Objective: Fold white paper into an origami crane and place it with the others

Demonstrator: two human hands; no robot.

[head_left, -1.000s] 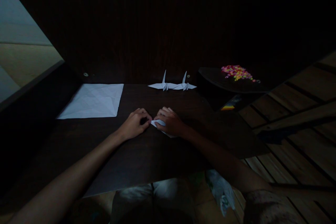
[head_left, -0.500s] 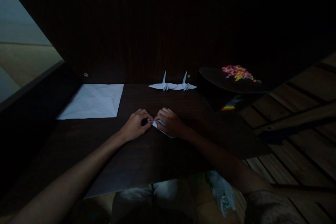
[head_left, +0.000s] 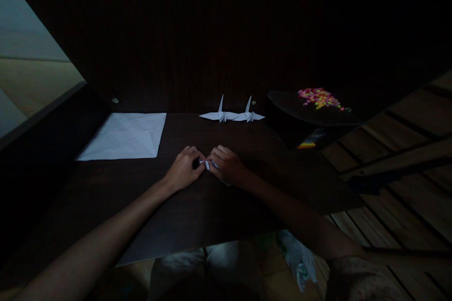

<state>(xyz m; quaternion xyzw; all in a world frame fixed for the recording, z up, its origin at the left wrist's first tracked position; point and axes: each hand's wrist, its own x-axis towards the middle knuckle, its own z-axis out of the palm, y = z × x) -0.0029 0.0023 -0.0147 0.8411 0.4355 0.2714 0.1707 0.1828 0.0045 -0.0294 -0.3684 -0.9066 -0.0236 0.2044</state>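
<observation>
Near the middle of the dark table [head_left: 169, 216], a small folded white paper [head_left: 207, 165] is pinched between my two hands. My left hand [head_left: 186, 165] has thumb and fingers closed on its left tip. From the other side my right hand [head_left: 226, 165] grips the paper and covers most of it. Only a small pale part shows between the fingertips, with a sliver below the right palm. Beyond the hands, two white origami cranes [head_left: 232, 116] stand with wings touching or joined, against the back panel.
A creased white paper sheet [head_left: 129, 136] lies at the left. Small colourful pieces [head_left: 321, 98] are heaped on a dark rounded stand [head_left: 282, 101] at the right. A plastic bag [head_left: 300, 258] lies below the table, beside wooden slats [head_left: 399, 207].
My right hand has shifted slightly left over the folded paper and now hides more of it. The left hand has barely moved.
</observation>
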